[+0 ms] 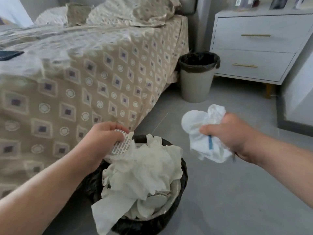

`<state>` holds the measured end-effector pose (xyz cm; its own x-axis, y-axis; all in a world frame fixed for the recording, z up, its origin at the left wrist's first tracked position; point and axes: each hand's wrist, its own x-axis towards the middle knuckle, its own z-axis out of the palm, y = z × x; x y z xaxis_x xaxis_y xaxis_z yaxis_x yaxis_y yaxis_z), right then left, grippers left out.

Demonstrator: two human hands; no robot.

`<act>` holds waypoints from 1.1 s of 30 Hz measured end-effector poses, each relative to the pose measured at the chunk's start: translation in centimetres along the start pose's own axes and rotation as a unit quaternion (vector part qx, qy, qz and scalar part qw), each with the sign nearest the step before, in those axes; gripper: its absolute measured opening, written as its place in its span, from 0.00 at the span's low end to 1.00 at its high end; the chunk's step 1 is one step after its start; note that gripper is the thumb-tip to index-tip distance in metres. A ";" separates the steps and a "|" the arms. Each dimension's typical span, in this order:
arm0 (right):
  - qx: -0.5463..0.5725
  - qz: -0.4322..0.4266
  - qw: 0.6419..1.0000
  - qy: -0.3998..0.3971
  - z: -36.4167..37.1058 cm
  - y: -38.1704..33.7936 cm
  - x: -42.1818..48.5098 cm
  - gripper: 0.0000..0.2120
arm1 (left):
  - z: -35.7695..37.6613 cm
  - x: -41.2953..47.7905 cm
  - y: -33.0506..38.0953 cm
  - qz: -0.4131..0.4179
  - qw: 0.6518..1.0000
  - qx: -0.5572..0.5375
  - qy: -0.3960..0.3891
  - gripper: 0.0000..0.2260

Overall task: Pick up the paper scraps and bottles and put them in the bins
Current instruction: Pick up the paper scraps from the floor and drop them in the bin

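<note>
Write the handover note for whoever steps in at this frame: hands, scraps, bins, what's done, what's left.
Left grip: pinches a printed paper disc over the near bin.
Right grip: holds a white paper wad above the floor, to the right of the near bin.
Near bin: heaped with white scraps.
Far bin: stands by the bed, contents hidden.
Done: many scraps are binned.
Left: drop both handfuls. No bottles are in view.
</note>
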<state>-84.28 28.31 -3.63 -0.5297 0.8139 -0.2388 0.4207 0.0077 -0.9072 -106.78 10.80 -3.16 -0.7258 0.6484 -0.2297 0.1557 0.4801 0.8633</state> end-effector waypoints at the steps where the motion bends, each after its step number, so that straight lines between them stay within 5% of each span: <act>1: -0.001 -0.006 1.000 -0.017 1.0 -0.4 0.0 0.09 | -0.2 -0.1 -1.0 -0.006 1.000 0.021 0.001 0.13; 8: 0.009 -0.004 0.999 -0.038 4.2 -1.5 0.2 0.06 | 0.5 0.5 -4.8 0.034 0.954 0.292 -0.058 0.13; 20: 0.024 0.008 0.998 -0.051 5.7 -1.6 0.6 0.09 | 4.2 2.3 -6.3 0.124 0.883 0.436 -0.124 0.05; 27: 0.008 -0.013 0.999 -0.047 5.1 -1.7 1.0 0.09 | 0.9 1.1 -2.8 0.173 0.884 0.430 -0.064 0.17; 33: -0.085 -0.091 0.991 -0.058 7.0 -2.8 1.3 0.06 | -2.9 1.2 -0.8 0.189 0.970 0.139 0.064 0.10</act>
<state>-91.28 25.29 -3.79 -0.6843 0.7186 -0.1238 0.4232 0.2530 -0.8700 -109.72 9.51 -2.90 -0.6565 0.7389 0.1522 0.5882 0.3750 0.7165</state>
